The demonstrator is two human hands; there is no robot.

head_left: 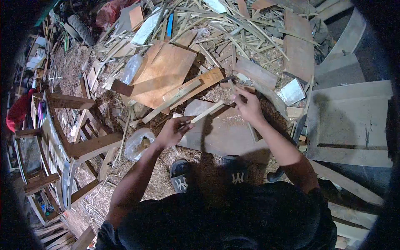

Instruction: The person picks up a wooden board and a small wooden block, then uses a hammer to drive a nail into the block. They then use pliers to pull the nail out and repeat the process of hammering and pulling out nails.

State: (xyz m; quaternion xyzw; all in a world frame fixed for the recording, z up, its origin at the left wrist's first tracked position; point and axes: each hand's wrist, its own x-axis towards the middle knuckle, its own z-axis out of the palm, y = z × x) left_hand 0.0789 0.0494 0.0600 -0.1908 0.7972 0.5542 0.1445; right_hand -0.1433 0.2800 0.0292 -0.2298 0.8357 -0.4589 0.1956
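My left hand (173,132) pinches the near end of a short pale wooden strip (208,111), which points up and to the right. Opposite it, my right hand (249,106) has its fingers closed round a slim wooden stick (232,86). A dark piece like a hammer head (227,78) shows at the top of that stick; whether the two are joined is hard to tell. Below both hands lies a flat board (225,139) on the floor. A longer wooden batten (175,100) rests on an orange-brown plank (212,78) just beyond my left hand.
A broad plywood sheet (168,68) and a heap of thin offcuts (246,31) lie ahead. Wooden frames (96,146) stand at the left, beside a clear plastic bag (139,143). A panelled wooden piece (350,125) is at the right. Sandalled feet (181,175) stand on shavings.
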